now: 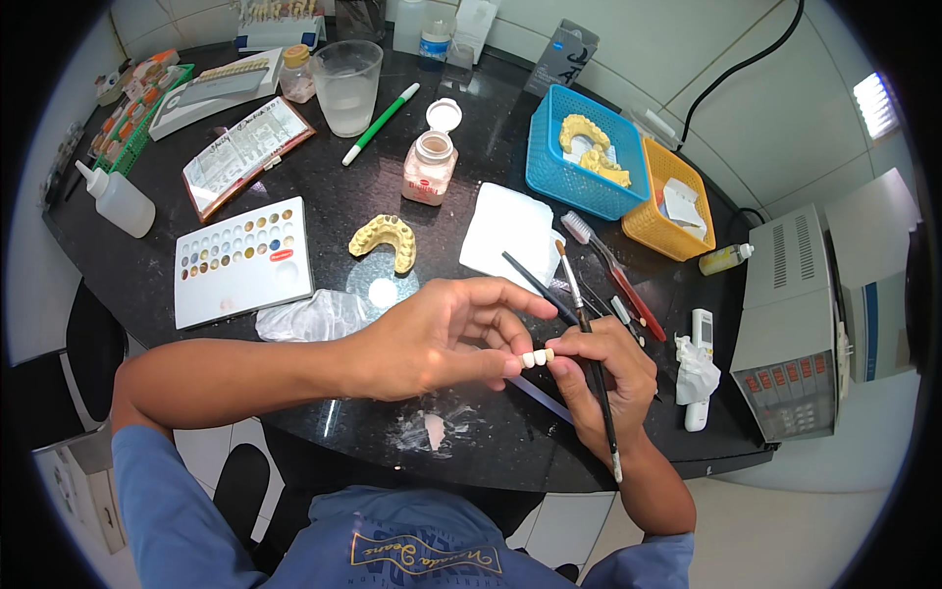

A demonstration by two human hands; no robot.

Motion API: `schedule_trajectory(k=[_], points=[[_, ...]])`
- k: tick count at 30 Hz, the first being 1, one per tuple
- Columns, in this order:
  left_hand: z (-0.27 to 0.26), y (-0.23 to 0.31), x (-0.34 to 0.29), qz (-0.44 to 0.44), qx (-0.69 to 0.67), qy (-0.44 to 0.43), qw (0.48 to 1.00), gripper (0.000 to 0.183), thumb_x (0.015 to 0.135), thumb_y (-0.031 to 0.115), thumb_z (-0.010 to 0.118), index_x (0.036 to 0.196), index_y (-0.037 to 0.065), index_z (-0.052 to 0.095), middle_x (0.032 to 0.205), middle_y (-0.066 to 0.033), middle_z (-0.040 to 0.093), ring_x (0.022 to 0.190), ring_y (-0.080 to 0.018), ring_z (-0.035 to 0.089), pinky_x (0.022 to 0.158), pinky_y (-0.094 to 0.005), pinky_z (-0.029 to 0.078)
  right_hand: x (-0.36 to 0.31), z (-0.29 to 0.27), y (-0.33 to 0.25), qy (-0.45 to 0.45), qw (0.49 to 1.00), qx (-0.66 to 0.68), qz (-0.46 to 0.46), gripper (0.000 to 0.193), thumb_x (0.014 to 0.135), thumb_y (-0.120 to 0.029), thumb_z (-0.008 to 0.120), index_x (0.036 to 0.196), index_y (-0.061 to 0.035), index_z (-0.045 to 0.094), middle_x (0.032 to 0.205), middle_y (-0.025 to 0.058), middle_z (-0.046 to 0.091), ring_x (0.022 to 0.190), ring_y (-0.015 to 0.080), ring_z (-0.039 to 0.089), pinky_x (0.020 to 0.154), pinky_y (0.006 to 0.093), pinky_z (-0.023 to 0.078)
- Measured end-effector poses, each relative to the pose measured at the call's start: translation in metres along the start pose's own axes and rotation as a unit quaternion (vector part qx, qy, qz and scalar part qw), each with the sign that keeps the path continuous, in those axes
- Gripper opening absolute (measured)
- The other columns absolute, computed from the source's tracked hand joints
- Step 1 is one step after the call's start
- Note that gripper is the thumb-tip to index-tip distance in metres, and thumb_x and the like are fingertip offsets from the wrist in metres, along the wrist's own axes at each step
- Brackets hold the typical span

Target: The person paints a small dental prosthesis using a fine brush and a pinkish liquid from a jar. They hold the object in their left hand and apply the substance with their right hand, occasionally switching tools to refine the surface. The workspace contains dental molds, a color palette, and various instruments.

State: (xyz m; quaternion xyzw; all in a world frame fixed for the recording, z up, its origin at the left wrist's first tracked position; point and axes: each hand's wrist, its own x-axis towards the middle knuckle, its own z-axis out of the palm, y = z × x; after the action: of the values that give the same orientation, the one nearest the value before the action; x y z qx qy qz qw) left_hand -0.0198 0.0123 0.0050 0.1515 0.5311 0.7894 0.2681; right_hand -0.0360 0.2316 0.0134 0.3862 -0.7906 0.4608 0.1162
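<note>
My left hand (432, 339) reaches across the middle with thumb and fingertips pinched on one end of a small dental bridge (538, 358) of white and yellowish tooth crowns. The thumb and forefinger of my right hand (613, 378) grip its other end. A thin brush (576, 285) is also held in my right hand, its brown bristles up and away from me. Beyond that hand lies a dark rod (535, 280); whether the hand holds it too I cannot tell. A yellowish dental cast (386, 239) sits on the black worktop (343, 432) beyond my left hand.
Around my hands are a white palette (240, 260), an open powder jar (430, 169), a folded white tissue (507, 231) and a red-handled toothbrush (628, 290). Blue (589, 201) and orange (657, 234) baskets stand at the back right. A grey machine (785, 324) stands far right.
</note>
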Motion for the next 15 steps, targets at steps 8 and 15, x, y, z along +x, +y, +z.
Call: schedule_trajectory(k=[8, 15], points=[[-0.001, -0.0005, -0.0006, 0.001, -0.007, 0.001, 1.0, 0.042, 0.089, 0.003, 0.062, 0.127, -0.004, 0.046, 0.097, -0.0079, 0.061, 0.084, -0.0102, 0.062, 0.076, -0.0225, 0.053, -0.0007, -0.0012, 0.0017, -0.005, 1.0, 0.008, -0.004, 0.015, 0.078, -0.003, 0.073, 0.09, -0.0015, 0.066, 0.074, 0.0068, 0.062, 0.057, 0.0112, 0.05, 0.047, 0.0229, 0.039], [-0.0021, -0.0015, -0.0003, 0.003, -0.007, -0.005, 1.0, 0.04, 0.088, 0.001, 0.062, 0.125, -0.004, 0.049, 0.097, -0.0079, 0.061, 0.085, -0.0099, 0.061, 0.077, -0.022, 0.052, -0.0008, -0.001, 0.0022, -0.009, 1.0, 0.013, -0.007, 0.015, 0.077, -0.002, 0.074, 0.09, -0.0009, 0.066, 0.075, 0.0076, 0.063, 0.057, 0.011, 0.051, 0.047, 0.0228, 0.039]])
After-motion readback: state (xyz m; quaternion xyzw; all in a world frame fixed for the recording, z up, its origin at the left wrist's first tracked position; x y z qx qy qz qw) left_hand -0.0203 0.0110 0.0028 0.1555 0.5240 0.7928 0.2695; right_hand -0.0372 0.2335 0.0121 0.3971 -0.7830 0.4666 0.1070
